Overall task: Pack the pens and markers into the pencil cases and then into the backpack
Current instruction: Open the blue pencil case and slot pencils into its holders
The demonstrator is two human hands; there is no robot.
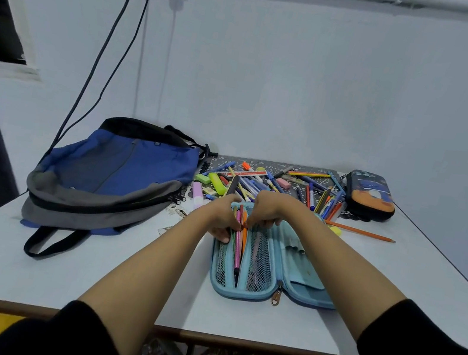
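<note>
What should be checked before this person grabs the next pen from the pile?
1. Light blue zip pencil case lies open on the white table: ok.
2. Pink, orange and green pens seated in its left mesh pocket: cannot tell, hands cover their tops.
3. Left hand and right hand free: not ok, both hold those pens.
4. Loose pile of pens and markers behind the case: ok.
5. Dark pencil case with orange print open: not ok, looks shut.
6. Blue and grey fabric backpack unzipped: cannot tell.
</note>
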